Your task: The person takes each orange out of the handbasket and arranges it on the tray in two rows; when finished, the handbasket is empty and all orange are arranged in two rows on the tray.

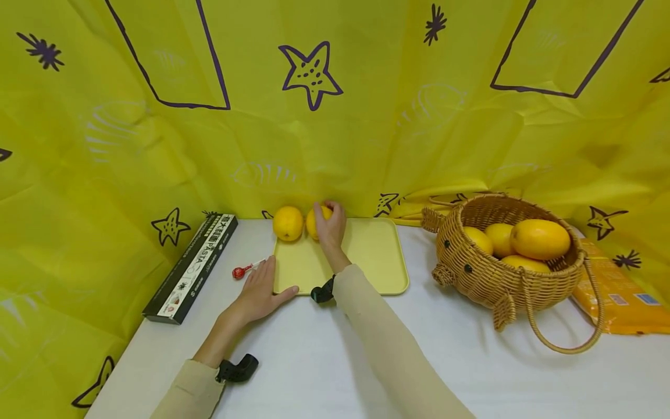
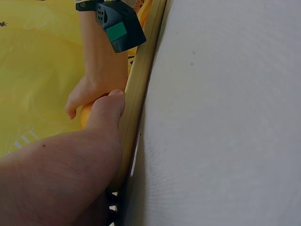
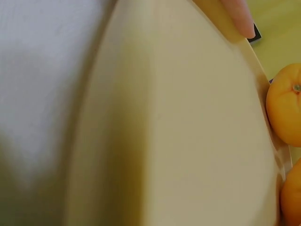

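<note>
Toward the back of a pale yellow tray [image 1: 371, 262], my right hand [image 1: 332, 227] grips an orange [image 1: 312, 226], fingers curved over its top and right side. A second orange [image 1: 288, 223] sits just left of it at the tray's back left corner. My left hand [image 1: 260, 294] lies with straight fingers along the tray's left edge, thumb out by the front rim. In the left wrist view that thumb [image 2: 107, 109] partly covers the gripped orange. Both oranges show at the right side of the right wrist view, the stemmed orange [image 3: 287, 106] above the other.
A wicker basket [image 1: 481, 291] shaped like an animal holds several yellow fruits [image 1: 539, 238] on the right. Behind it lies an orange packet [image 1: 623, 302]. A black pasta box [image 1: 191, 267] and a red lollipop [image 1: 239, 272] are on the left. A yellow patterned cloth [image 1: 366, 145] hangs behind.
</note>
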`<state>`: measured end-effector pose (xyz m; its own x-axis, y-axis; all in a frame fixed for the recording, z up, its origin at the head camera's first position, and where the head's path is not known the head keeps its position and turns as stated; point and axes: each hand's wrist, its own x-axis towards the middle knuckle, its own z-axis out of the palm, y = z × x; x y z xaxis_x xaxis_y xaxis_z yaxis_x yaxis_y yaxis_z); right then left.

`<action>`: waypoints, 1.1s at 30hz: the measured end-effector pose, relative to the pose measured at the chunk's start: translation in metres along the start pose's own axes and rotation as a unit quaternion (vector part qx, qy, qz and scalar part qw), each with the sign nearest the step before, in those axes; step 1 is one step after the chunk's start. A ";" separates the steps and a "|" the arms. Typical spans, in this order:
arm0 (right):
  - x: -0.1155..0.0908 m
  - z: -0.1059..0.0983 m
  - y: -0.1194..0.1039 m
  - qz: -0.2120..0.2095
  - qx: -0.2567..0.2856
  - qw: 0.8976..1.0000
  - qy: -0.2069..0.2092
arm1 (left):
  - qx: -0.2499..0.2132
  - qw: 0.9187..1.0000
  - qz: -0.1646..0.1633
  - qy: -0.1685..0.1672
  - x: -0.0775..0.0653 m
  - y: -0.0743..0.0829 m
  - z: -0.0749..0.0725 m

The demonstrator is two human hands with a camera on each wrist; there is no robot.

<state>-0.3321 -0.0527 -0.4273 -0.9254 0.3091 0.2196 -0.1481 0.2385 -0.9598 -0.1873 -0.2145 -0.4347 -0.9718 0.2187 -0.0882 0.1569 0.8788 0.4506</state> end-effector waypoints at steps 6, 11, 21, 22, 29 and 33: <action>0.004 -0.003 -0.004 -0.023 0.001 1.000 0.017 | 0.000 1.000 -0.001 0.003 0.000 0.000 0.001; 0.016 -0.014 -0.022 -0.031 0.060 0.996 0.056 | -0.002 1.000 -0.002 0.000 0.001 0.000 0.002; -0.002 -0.115 -0.085 0.026 0.319 0.930 -0.180 | -0.006 1.000 0.001 -0.002 0.001 0.002 0.003; -0.009 -0.132 -0.085 0.024 0.303 0.926 -0.225 | -0.005 1.000 0.002 -0.005 0.001 0.003 0.004; -0.049 -0.239 -0.077 -0.046 0.130 0.923 -0.359 | -0.007 1.000 0.002 0.002 0.000 0.003 0.002; -0.052 -0.285 -0.072 -0.091 0.088 0.926 -0.356 | -0.001 1.000 0.001 -0.001 -0.001 0.002 -0.001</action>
<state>-0.1733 0.1766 -0.3199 -0.8652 -0.4227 0.2699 -0.3215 0.0545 -0.9453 -0.1860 -0.2135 -0.4334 -0.9710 0.2220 -0.0889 0.1590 0.8772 0.4530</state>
